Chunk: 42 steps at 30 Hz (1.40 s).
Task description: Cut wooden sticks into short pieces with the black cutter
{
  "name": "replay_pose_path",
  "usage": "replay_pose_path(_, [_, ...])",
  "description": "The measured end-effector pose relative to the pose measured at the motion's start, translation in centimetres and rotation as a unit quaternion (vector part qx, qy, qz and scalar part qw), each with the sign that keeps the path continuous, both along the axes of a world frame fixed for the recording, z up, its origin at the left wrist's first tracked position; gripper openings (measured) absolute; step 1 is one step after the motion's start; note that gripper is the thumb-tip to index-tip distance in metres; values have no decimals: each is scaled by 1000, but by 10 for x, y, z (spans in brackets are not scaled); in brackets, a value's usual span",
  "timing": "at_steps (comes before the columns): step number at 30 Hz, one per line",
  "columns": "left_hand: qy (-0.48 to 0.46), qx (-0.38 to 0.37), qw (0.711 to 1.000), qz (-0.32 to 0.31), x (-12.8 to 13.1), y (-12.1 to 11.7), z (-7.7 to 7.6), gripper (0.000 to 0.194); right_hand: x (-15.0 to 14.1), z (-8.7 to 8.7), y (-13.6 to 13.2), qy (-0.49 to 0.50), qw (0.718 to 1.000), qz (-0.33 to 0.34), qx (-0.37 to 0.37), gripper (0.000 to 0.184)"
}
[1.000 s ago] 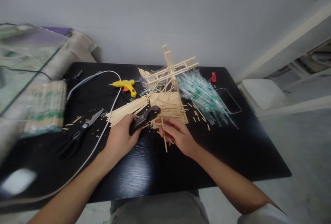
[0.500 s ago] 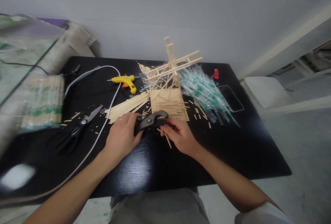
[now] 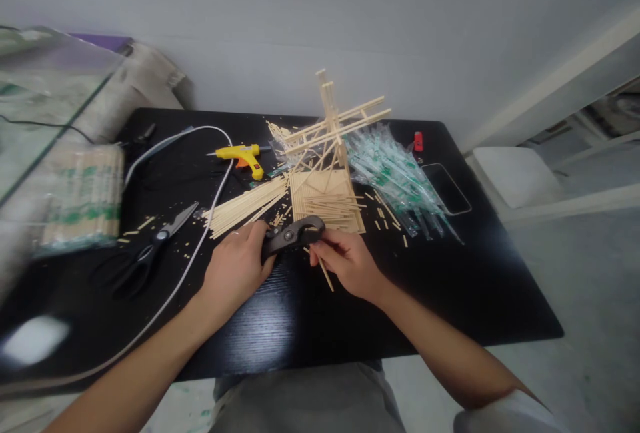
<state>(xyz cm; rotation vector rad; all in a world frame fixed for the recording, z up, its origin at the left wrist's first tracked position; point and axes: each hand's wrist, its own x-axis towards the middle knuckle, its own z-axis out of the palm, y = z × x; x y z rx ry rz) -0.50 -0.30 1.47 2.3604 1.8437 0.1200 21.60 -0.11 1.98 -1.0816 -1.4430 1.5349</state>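
Observation:
My left hand (image 3: 235,267) is wrapped round the handles of black cutting pliers (image 3: 293,233), whose jaws point right. My right hand (image 3: 350,263) pinches a thin wooden stick (image 3: 326,275) and holds its top end at the pliers' jaws. Just behind both hands stands a stick model (image 3: 327,153): a flat square base of sticks with an upright mast and crossed arms. A loose fan of bare sticks (image 3: 245,206) lies left of the base.
On the black table (image 3: 450,286) lie a yellow glue gun (image 3: 243,156), black scissors (image 3: 150,256), a white cable (image 3: 200,239), a heap of wrapped sticks (image 3: 395,176), a phone (image 3: 447,189) and a small red item (image 3: 418,142). A stick bundle (image 3: 83,196) sits far left.
The pliers swung from pointing up-right to lying level, and their jaws met the top of the stick in my right hand. The view also tilted slightly.

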Motion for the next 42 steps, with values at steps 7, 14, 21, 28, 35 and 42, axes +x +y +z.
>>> replay_pose_path(7, [37,-38,998,19,3,-1,2,9,0,-4,3,-4,1000,5,-6,39])
replay_pose_path(14, [-1,-5,1000,6,1,1,2,16,0,-4,3,7,1000,6,-14,41])
replay_pose_path(21, [-7,9,1000,-3,0,1,0,20,2,-1,3,-2,1000,13,0,41])
replay_pose_path(28, [4,-25,1000,6,0,0,-2,11,2,2,3,-9,1000,10,7,41])
replay_pose_path(35, [-13,-4,1000,-2,-1,1,-1,17,3,-2,3,4,1000,25,-11,45])
replay_pose_path(42, [-5,2,1000,-2,-2,1,-2,17,3,-3,3,6,999,30,-11,48])
